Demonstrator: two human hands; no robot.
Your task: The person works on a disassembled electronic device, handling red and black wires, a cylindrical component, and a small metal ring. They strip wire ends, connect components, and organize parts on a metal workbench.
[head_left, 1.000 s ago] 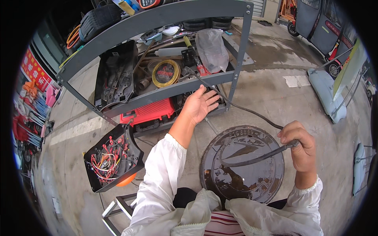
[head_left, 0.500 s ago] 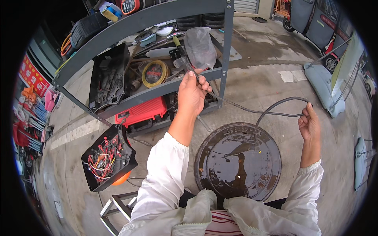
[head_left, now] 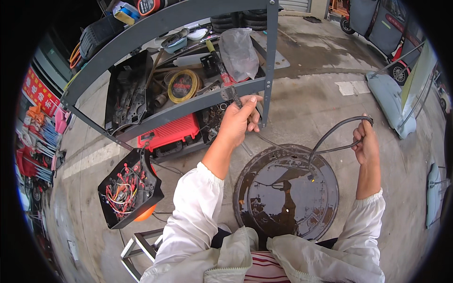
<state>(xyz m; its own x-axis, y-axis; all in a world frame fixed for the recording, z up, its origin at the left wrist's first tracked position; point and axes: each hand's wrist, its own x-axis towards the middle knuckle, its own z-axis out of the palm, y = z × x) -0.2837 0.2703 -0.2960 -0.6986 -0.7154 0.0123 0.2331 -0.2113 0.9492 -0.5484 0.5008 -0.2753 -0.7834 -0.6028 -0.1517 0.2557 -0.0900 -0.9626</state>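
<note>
A thin black cable [head_left: 330,130] stretches between my two hands and loops up on the right. My left hand [head_left: 239,121] is closed around it in front of the shelf's lower rail, with a dark, bulky cable end [head_left: 231,95] sticking out past the fingers; its exact kind is unclear. On the right, my right hand [head_left: 366,144] pinches the bend of the loop between thumb and fingers. From that loop the cable's other end, a small plug with a yellow tip [head_left: 311,178], dangles above a round, wet, dark manhole cover [head_left: 286,193].
Ahead stands a grey metal shelf [head_left: 203,104] with tools, a yellow spool [head_left: 183,87] and a clear plastic bag [head_left: 238,54]. Beneath is a red case [head_left: 172,132]. At left, a black bin [head_left: 130,188] holds tangled wires beside a metal stool frame [head_left: 139,247]. Pale blue panels [head_left: 391,106] lie right.
My left hand has moved slightly down and turned, its fingers spread a little more. My right hand has risen slightly and shifted its hold on the loop. The yellow-tipped plug shows more clearly.
</note>
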